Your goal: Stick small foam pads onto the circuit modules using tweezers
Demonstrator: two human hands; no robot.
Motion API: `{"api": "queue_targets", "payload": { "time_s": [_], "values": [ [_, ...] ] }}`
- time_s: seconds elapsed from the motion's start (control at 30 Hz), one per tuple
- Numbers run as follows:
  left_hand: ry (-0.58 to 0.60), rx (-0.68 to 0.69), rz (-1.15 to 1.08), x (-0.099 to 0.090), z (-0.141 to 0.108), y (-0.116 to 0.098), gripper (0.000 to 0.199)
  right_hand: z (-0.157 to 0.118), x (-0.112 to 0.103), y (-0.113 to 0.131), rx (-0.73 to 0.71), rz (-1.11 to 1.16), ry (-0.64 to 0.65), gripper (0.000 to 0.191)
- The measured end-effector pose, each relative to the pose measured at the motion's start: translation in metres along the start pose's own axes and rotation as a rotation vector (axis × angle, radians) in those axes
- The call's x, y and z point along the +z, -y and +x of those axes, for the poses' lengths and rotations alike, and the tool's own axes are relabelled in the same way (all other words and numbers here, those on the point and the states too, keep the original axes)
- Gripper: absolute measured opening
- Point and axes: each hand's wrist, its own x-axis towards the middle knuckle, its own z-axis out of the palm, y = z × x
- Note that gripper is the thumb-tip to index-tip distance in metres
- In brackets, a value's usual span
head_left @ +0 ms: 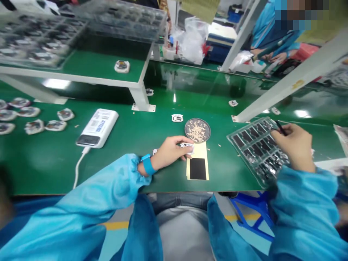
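My left hand (172, 150) is closed around a small white electronic housing (187, 148) with parts showing inside. Just beyond it lies a round dark dish (186, 131) of tiny pale pieces. Below the hand is a yellow backing sheet (206, 170) bearing a black square (198, 169). My right hand (295, 145) is over the far right corner of a clear compartment tray (239, 154) holding black, shiny flat parts. Between its fingertips is a thin black piece (280, 128), whose exact kind I cannot make out. Another white housing (177, 118) lies beyond the dish.
A white power bank (98, 128) with a cable lies to the left, near several white housings (56, 125). A raised shelf (95, 78) carries stacked clear trays (54, 40). A slanted white post (285, 76) stands at right. Across the bench, another person's hands (277, 57) are at work.
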Motion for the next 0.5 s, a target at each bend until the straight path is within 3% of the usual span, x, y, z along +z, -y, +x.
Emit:
{"api": "queue_targets", "payload": {
  "time_s": [0.1,0.2,0.33,0.43,0.5],
  "values": [
    [-0.012,0.012,0.041,-0.001,0.0,0.0,0.04,0.007,0.052,0.041,0.02,0.059,0.059,0.025],
    [-0.026,0.011,0.045,-0.002,-0.002,-0.001,0.041,0.015,0.089,0.056,0.066,0.096,0.08,0.022],
    [-0.084,0.022,0.012,-0.004,-0.002,-0.006,0.039,0.024,0.115,0.062,0.059,0.175,0.118,0.016],
    [-0.128,0.022,-0.022,-0.005,-0.001,-0.009,0.038,0.028,0.127,0.063,-0.025,0.331,0.23,0.012],
    [-0.147,0.016,-0.045,-0.006,-0.001,-0.011,0.037,0.026,0.133,0.06,-0.003,0.425,0.297,0.011]
  ]
}}
